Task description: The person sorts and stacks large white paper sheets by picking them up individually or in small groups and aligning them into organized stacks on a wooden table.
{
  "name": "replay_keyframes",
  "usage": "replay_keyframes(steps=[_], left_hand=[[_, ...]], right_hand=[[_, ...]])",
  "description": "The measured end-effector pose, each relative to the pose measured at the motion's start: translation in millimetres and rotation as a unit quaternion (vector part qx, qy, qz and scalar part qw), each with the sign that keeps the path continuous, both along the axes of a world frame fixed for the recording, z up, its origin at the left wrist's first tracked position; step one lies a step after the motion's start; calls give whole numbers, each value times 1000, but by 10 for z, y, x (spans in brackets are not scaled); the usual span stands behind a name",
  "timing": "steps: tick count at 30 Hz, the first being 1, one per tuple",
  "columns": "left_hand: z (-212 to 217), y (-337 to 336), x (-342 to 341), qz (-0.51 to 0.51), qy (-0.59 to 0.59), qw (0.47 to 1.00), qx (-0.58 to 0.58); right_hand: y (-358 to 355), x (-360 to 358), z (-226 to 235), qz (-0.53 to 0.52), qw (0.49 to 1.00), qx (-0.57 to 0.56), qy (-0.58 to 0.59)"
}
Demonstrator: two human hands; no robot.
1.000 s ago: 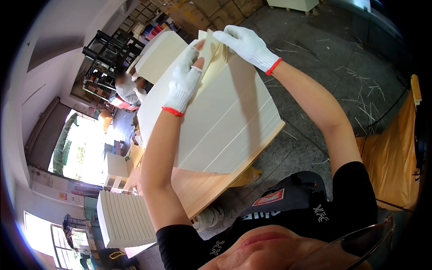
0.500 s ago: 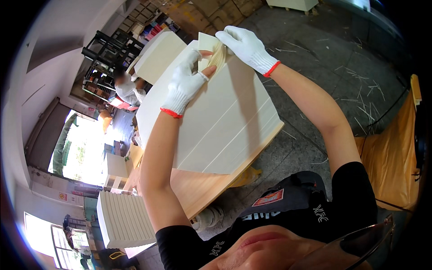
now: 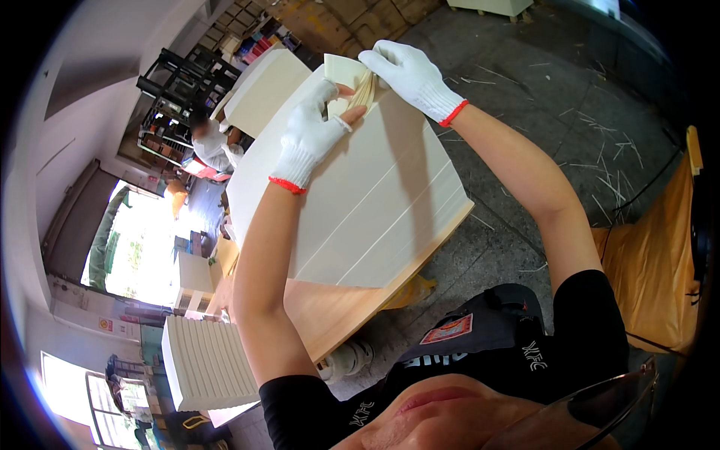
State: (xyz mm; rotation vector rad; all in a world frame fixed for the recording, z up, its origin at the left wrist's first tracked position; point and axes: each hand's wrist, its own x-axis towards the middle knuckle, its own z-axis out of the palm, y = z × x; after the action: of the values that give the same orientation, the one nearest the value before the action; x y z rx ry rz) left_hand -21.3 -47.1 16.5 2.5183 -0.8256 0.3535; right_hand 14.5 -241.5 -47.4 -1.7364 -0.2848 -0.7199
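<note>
Workshop floor of grey concrete (image 3: 570, 112), littered with thin offcuts, lies beneath a wooden worktable (image 3: 337, 315). On that table rests a stack of cream-painted grooved panels (image 3: 375, 202). At the far edge of the stack a small cream board piece (image 3: 346, 73) is held upright between both hands. Left hand (image 3: 311, 135), in a white knit glove with red cuff, is closed around the piece's near face, bare thumb tip showing. Right hand (image 3: 409, 71), gloved alike, is curled over its top edge. Compared with half a second earlier, the piece stands more upright and the left hand has slid slightly lower. Further left, another person (image 3: 214, 142) sits near dark shelving (image 3: 176, 82); a second panel stack (image 3: 206, 360) stands below.
</note>
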Motion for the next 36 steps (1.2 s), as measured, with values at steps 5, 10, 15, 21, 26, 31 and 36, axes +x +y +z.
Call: replay_keyframes(steps=[5, 10, 15, 21, 26, 31, 36], left_hand=[[5, 37, 53, 2, 32, 999, -16], [40, -1, 20, 22, 91, 995, -38], [-39, 61, 71, -45, -22, 994, -100], [46, -31, -26, 14, 92, 995, -20], [17, -7, 8, 3, 25, 1000, -2], [-38, 31, 105, -17, 16, 999, -23], [-57, 57, 143, -24, 19, 999, -36]], right_hand=[[-18, -6, 4, -3, 999, -25, 25], [-35, 34, -27, -5, 1000, -25, 15], [-4, -13, 41, 8, 999, -29, 26], [-42, 43, -30, -21, 999, -32, 28], [18, 11, -7, -11, 1000, 9, -5], [10, 12, -10, -11, 1000, 10, 5], [-24, 3, 11, -7, 999, -20, 29]])
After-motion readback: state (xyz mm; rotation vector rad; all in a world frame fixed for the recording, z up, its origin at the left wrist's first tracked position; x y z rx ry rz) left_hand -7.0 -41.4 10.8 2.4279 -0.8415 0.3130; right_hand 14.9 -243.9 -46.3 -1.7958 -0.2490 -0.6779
